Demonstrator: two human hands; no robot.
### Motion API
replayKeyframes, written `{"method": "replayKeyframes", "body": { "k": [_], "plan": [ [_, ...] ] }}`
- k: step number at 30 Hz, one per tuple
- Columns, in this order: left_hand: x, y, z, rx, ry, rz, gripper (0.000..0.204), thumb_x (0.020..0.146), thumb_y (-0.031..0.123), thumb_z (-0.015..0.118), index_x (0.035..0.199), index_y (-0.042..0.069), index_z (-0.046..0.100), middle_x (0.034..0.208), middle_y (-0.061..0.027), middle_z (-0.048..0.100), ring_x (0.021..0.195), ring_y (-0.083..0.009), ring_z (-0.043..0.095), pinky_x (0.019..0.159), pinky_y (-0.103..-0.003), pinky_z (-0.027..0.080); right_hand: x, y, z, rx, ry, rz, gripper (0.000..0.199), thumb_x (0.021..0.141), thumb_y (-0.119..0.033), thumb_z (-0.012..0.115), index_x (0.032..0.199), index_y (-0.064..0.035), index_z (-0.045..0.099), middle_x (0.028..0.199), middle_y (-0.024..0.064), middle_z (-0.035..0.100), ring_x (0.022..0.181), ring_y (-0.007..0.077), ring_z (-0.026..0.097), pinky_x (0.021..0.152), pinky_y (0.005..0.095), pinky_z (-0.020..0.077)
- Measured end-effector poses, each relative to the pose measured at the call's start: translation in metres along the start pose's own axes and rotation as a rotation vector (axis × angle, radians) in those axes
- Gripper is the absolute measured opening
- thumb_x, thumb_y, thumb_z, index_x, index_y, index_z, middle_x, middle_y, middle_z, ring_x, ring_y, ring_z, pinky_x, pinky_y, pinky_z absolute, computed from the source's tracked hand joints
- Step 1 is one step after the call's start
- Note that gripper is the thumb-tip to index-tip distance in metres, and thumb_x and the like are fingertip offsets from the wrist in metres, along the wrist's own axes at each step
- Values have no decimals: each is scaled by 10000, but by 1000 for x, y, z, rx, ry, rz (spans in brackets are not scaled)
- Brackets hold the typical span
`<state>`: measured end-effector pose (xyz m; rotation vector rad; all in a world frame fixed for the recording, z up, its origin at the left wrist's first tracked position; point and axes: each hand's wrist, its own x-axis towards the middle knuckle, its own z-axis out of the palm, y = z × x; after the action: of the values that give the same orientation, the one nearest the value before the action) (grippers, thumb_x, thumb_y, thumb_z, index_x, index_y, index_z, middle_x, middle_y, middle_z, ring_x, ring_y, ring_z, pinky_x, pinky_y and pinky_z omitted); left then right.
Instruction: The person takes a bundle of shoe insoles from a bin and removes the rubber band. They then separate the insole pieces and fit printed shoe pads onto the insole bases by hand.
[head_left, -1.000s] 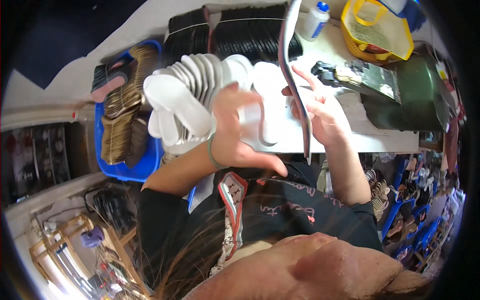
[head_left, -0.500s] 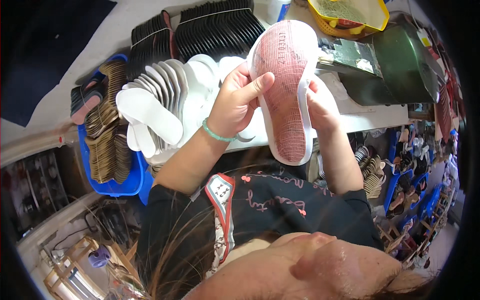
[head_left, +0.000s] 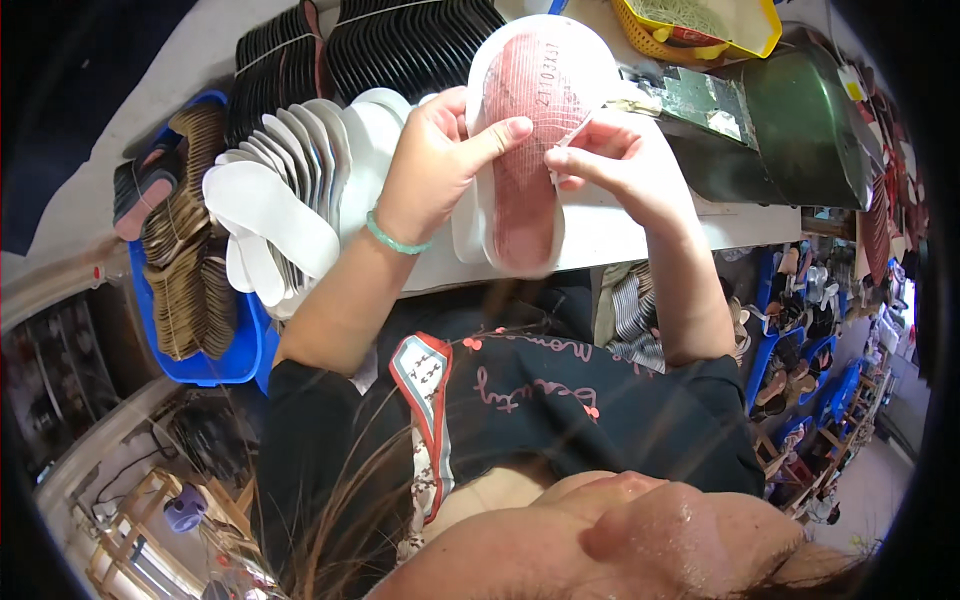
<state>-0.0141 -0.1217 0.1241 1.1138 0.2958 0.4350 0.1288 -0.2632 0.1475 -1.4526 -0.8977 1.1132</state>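
A shoe insole [head_left: 530, 130] with a white rim and a reddish, mesh-lined face is held up over the white table. My left hand [head_left: 430, 165] grips its left side, the thumb lying across the face and the other fingers behind. At its right edge, near the narrow waist, my right hand [head_left: 630, 165] pinches with thumb and fingertips close together. Whether a loose bit of lining is between those fingertips is too small to tell. Left of my left hand, a fanned row of white insoles [head_left: 270, 210] leans on the table.
Tied bundles of black soles [head_left: 410, 50] stand at the back. A yellow basket [head_left: 770, 25] and a green machine [head_left: 800, 125] are at the back right. On the left, a blue tub [head_left: 210, 368] holds bundled brown soles [head_left: 185, 310]. Footwear-filled blue bins [head_left: 775, 365] line the right side.
The insole has moved a little left and farther away. My right hand has shifted from behind its right side to a pinch at the edge, its thumb now in front.
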Motion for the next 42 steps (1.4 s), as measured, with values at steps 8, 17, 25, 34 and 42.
{"method": "replayKeyframes", "body": {
  "k": [8,17,25,34,42],
  "plan": [
    [-2,-24,5,404,30,246,706,644,121,839,1207,-12,433,1130,-120,545,1067,-191,533,923,-331,443,-1,16,8,-39,170,-60,192,828,-186,695,922,-21,663,829,48,674,740,94,624,667,228,506],
    [-2,-12,12,-17,-60,127,614,731,18,760,1231,-37,408,1160,-105,542,1080,-178,532,967,-318,422,-3,45,-9,222,-103,13,158,832,-184,682,859,-31,653,721,24,619,635,98,597,625,234,514],
    [3,-29,4,310,131,333,551,698,71,777,1127,-34,447,1046,-138,589,946,-181,592,820,-319,493,-8,20,12,-49,15,133,255,906,-230,618,1027,-11,669,835,20,660,682,75,592,652,231,513],
    [3,-18,12,137,45,266,567,722,0,745,1194,-45,434,1124,-127,575,1035,-179,576,908,-314,467,-13,7,0,-4,41,4,202,874,-181,639,952,2,679,775,39,665,694,87,618,648,226,502],
    [3,-21,17,181,36,242,504,747,-8,725,1144,-16,414,1128,-113,558,1069,-175,557,923,-314,461,4,-1,6,-11,296,-119,94,858,-162,672,849,-72,647,695,-28,596,568,24,499,501,172,374]
  ]
}}
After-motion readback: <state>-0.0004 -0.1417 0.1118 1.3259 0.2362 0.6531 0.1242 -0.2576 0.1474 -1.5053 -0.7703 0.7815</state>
